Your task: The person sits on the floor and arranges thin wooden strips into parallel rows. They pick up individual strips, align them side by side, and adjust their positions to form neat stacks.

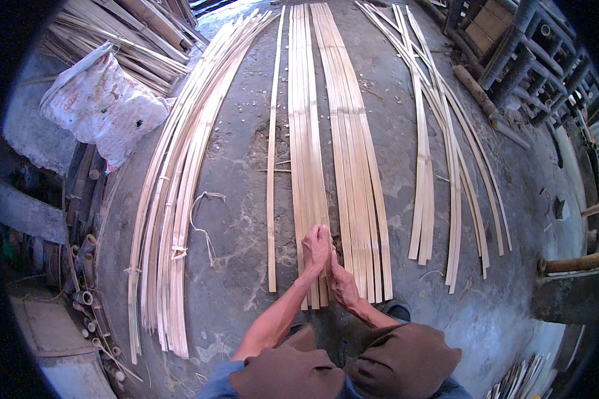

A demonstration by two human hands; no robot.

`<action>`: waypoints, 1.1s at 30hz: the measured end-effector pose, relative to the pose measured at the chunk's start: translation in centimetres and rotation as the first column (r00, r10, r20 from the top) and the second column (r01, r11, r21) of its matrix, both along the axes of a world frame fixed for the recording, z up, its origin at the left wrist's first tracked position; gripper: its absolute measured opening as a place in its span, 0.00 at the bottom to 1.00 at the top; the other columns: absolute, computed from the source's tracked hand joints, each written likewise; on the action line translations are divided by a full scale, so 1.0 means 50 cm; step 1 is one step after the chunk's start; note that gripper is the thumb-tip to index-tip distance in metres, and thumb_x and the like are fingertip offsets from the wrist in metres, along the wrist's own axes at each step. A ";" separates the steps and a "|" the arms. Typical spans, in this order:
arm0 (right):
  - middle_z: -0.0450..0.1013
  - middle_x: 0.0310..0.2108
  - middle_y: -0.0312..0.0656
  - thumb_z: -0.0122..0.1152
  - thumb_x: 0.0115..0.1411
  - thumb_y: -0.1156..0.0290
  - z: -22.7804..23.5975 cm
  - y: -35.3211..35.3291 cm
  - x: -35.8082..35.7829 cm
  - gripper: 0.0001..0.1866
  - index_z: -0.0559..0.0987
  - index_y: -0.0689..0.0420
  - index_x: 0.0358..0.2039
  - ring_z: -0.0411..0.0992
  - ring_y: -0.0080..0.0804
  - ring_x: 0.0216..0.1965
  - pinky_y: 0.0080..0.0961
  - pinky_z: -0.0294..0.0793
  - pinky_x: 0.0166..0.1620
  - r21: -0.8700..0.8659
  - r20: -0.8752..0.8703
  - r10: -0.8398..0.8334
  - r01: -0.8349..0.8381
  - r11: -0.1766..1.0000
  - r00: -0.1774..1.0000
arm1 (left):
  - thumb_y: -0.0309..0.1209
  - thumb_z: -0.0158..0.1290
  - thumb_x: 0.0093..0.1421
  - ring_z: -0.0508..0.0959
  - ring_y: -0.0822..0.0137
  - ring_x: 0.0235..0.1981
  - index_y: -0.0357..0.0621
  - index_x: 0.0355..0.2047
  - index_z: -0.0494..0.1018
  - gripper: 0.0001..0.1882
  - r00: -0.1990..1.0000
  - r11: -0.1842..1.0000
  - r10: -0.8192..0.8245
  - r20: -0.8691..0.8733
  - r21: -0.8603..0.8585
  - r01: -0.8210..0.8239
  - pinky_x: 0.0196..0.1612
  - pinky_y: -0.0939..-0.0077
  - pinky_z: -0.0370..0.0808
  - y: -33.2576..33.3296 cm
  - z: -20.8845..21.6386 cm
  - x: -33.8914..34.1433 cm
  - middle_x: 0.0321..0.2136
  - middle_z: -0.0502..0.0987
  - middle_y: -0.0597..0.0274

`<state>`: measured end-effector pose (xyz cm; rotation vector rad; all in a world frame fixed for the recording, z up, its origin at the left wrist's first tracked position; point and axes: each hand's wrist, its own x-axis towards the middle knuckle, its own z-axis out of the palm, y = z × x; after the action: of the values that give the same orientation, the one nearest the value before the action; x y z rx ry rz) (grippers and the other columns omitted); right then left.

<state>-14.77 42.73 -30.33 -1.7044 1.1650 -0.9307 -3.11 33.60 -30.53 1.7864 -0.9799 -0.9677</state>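
1. Landmark: middle row of split-bamboo strips (303, 133), lengthwise on the concrete floor (239, 193), mostly side by side.
2. Left hand (317, 247) curled at that row's near end, over its right edge; whether it pinches a strip, cannot tell. Right hand (345, 284) just beside it, fingers together, set against the same edge; its hold is partly hidden.
3. Right of the row, a narrow gap, then the right-hand row of strips (354, 153), fanned at its near end. A sideways shove from the right hand could close that gap and mix the two.
4. Left of the row, a single strip (271, 219) by thin slivers (283, 171); slivers caught beneath strips might tilt them.
5. Dark shoe (397, 310) near the right-hand row's near end; a careless step could split or skew ends.
6. Bamboo edges look sharp; sliding fingers risk splinters.
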 end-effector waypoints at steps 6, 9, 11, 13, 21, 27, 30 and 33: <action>0.65 0.33 0.27 0.53 0.71 0.73 -0.105 0.013 -0.011 0.28 0.60 0.61 0.68 0.62 0.21 0.29 0.12 0.61 0.36 0.315 0.111 0.025 -0.060 0.947 0.993 | 0.34 0.50 0.64 0.80 0.47 0.26 0.37 0.36 0.75 0.12 0.934 0.961 -0.276 0.229 0.064 0.268 0.31 0.53 0.75 0.041 0.021 0.076 0.20 0.74 0.43; 0.62 0.29 0.27 0.50 0.73 0.69 -0.236 0.010 -0.049 0.25 0.62 0.58 0.68 0.60 0.20 0.27 0.13 0.62 0.34 0.449 0.258 -0.043 -0.080 0.890 0.965 | 0.35 0.54 0.61 0.78 0.48 0.38 0.41 0.44 0.75 0.14 0.894 0.978 -0.107 0.435 -0.114 0.173 0.41 0.53 0.73 0.021 0.056 0.076 0.34 0.75 0.45; 0.62 0.26 0.28 0.49 0.73 0.71 -0.224 0.021 -0.032 0.25 0.61 0.57 0.69 0.62 0.23 0.27 0.17 0.65 0.34 0.333 0.156 -0.011 -0.042 0.942 0.988 | 0.35 0.57 0.60 0.74 0.49 0.46 0.44 0.50 0.72 0.19 0.788 0.995 -0.005 0.616 -0.075 0.065 0.47 0.53 0.71 0.023 0.057 0.115 0.43 0.72 0.47; 0.64 0.24 0.32 0.49 0.71 0.74 -0.157 0.027 -0.005 0.28 0.58 0.57 0.70 0.65 0.29 0.26 0.23 0.68 0.34 0.184 -0.020 0.055 -0.051 0.982 0.998 | 0.36 0.58 0.59 0.71 0.48 0.52 0.46 0.55 0.69 0.24 0.696 0.998 0.055 0.716 -0.009 -0.070 0.51 0.51 0.68 0.040 0.045 0.175 0.49 0.69 0.50; 0.67 0.26 0.59 0.50 0.66 0.74 -0.092 0.006 -0.020 0.35 0.49 0.61 0.70 0.70 0.56 0.26 0.48 0.69 0.31 -0.020 -0.292 0.084 -0.094 0.995 0.953 | 0.34 0.57 0.59 0.69 0.46 0.54 0.43 0.60 0.64 0.29 0.650 0.990 0.001 0.760 0.091 -0.108 0.54 0.47 0.67 0.026 -0.014 0.227 0.49 0.69 0.46; 0.69 0.39 0.57 0.53 0.66 0.71 -0.025 -0.012 -0.023 0.31 0.57 0.62 0.67 0.72 0.57 0.33 0.47 0.72 0.34 0.142 -0.516 0.148 -0.086 0.986 0.844 | 0.31 0.55 0.59 0.73 0.42 0.48 0.37 0.58 0.67 0.27 0.826 0.998 0.060 0.560 -0.014 -0.063 0.50 0.52 0.71 0.010 -0.016 0.237 0.46 0.71 0.42; 0.69 0.40 0.57 0.54 0.65 0.71 0.022 -0.029 -0.019 0.30 0.60 0.62 0.66 0.73 0.58 0.34 0.47 0.73 0.36 0.014 -0.446 0.074 -0.075 0.997 0.892 | 0.30 0.54 0.60 0.75 0.40 0.43 0.33 0.50 0.71 0.19 0.817 0.999 0.031 0.576 -0.051 -0.002 0.45 0.52 0.73 0.007 0.003 0.247 0.40 0.74 0.40; 0.69 0.41 0.56 0.54 0.64 0.71 0.035 -0.036 -0.022 0.28 0.63 0.60 0.64 0.73 0.57 0.37 0.45 0.75 0.38 -0.073 -0.381 0.026 -0.058 0.996 0.924 | 0.29 0.52 0.62 0.75 0.38 0.37 0.32 0.45 0.74 0.14 0.829 0.988 0.062 0.556 -0.154 0.029 0.40 0.49 0.73 -0.008 0.038 0.217 0.33 0.75 0.38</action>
<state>-15.87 40.92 -28.59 -2.0308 1.3463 -0.6438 7.76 33.19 -28.64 1.9791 -1.3545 -0.3251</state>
